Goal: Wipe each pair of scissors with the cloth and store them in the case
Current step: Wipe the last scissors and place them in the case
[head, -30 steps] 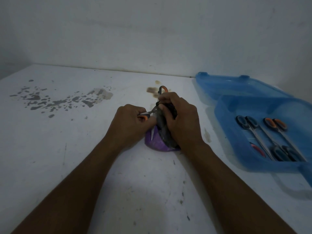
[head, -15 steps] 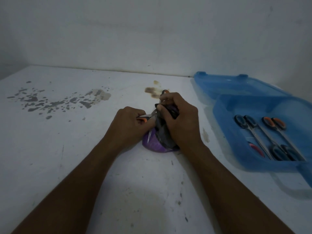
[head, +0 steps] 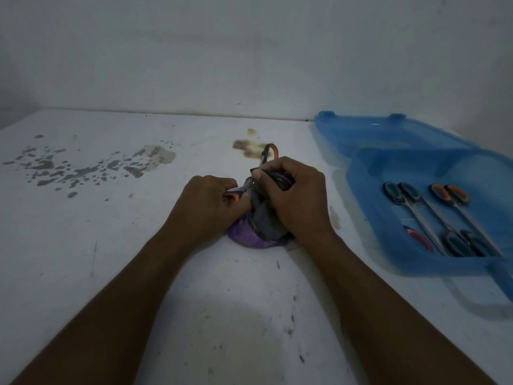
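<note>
Gripping a pair of scissors [head: 269, 153] between both hands, near the middle of the table [head: 111, 273]. Left hand [head: 206, 207]: fingers curled, pinching one orange handle, with a short length of bare metal showing just beside its knuckles. Right hand [head: 298, 201]: fingers curled over a bunched cloth [head: 256, 236], which it holds against the scissors. The second handle loop, orange and grey, sticks up just beyond the right hand's fingers. The blades are hidden under cloth and hand; cannot tell how far they are spread.

The cloth is purple with a grey part. Its lower fold rests on the table under and between the two hands, closer to the person than the scissors.

Case [head: 363, 218]: blue, see-through plastic, lying open on the table to the right of the right hand, apart from it. Its lid [head: 388, 134] lies flat beyond it, farther from the person.

Inside the case:
- dark-handled scissors [head: 401, 193], lying flat
- orange-handled scissors [head: 451, 195] just beside them, on the side away from the hands
- more dark handles at the near end, number unclear
- one red handle [head: 419, 239], on the side nearest the right hand

Table top is white and scuffed. Grey blotches [head: 83, 170] lie beyond and to the left of the left hand. A brown stain [head: 247, 147] lies just beyond the hands.
</note>
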